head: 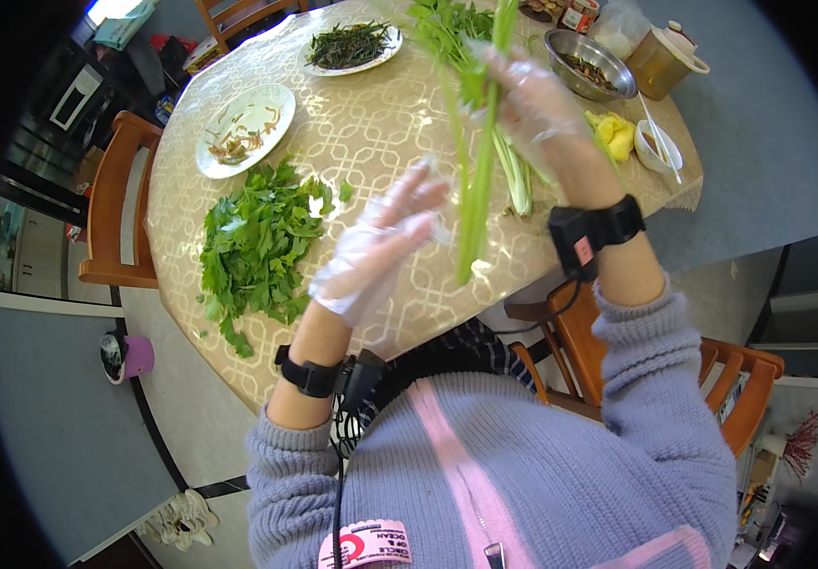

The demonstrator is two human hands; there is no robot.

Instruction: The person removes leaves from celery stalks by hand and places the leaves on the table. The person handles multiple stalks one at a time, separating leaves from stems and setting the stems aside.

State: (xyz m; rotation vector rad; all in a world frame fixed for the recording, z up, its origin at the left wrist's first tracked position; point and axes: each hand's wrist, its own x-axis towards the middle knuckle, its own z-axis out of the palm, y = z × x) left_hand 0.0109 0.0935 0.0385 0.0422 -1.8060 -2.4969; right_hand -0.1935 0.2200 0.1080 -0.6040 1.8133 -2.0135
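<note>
My right hand [533, 103], in a clear plastic glove, grips long green celery stalks [478, 206] that hang down over the table and are blurred. My left hand [387, 238], gloved the same way, is held over the table with its fingers apart and nothing in it, left of the stalks. A heap of torn celery leaves [259, 242] lies on the patterned tablecloth [359, 135] to the left of my left hand. Leafy celery [444, 25] lies beyond my right hand. More cut stalks [517, 178] rest on the cloth below that hand, partly hidden by it.
A plate with food scraps [277, 107] and a plate of dark green food [394, 50] stand at the far left. At the right are a metal bowl [626, 78], a yellow cloth [615, 135], a white bowl with chopsticks [654, 160] and a lidded jug [654, 67]. Wooden chairs [106, 206] flank the table.
</note>
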